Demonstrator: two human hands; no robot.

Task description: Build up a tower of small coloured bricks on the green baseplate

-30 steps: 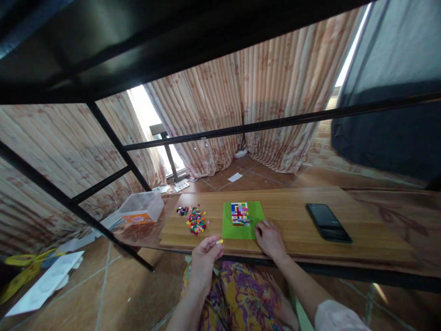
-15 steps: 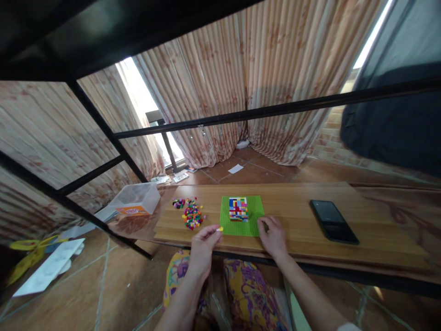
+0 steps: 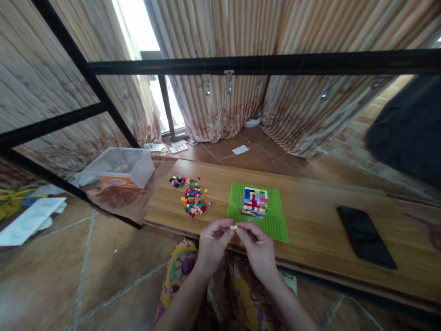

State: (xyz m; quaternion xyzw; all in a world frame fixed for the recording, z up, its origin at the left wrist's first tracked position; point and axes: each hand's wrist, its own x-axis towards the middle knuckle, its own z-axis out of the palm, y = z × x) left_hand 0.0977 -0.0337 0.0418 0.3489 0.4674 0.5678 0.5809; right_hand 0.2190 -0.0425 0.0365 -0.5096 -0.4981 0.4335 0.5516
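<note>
Small yellow-and-white brick piece (image 3: 234, 227) sits between the fingertips of both hands, above the bench (image 3: 310, 216) close to its near edge, just off the near-left corner of the green baseplate (image 3: 277, 225). Left hand (image 3: 212, 242): thumb and forefinger drawn to a narrow pinch on the piece's left end. Right hand (image 3: 257, 243): similar pinch, meeting it from the right; other fingers loosely curled.

Handling, by judgement: very light, stiff hard plastic, likely smooth and a little slippery; hard to break, easy to drop. Best taken by its opposite short sides, fingertips only, studs left free. Stud detail too small to make out.

Against half a second earlier: right hand has left the baseplate's right edge and come across to the piece, which only the left hand held then. View has tipped and turned. Multicoloured brick block (image 3: 255, 202) remains on the baseplate; loose bricks (image 3: 195, 202) remain heaped toward the bench's left end, black phone (image 3: 367, 236) toward the right.
</note>
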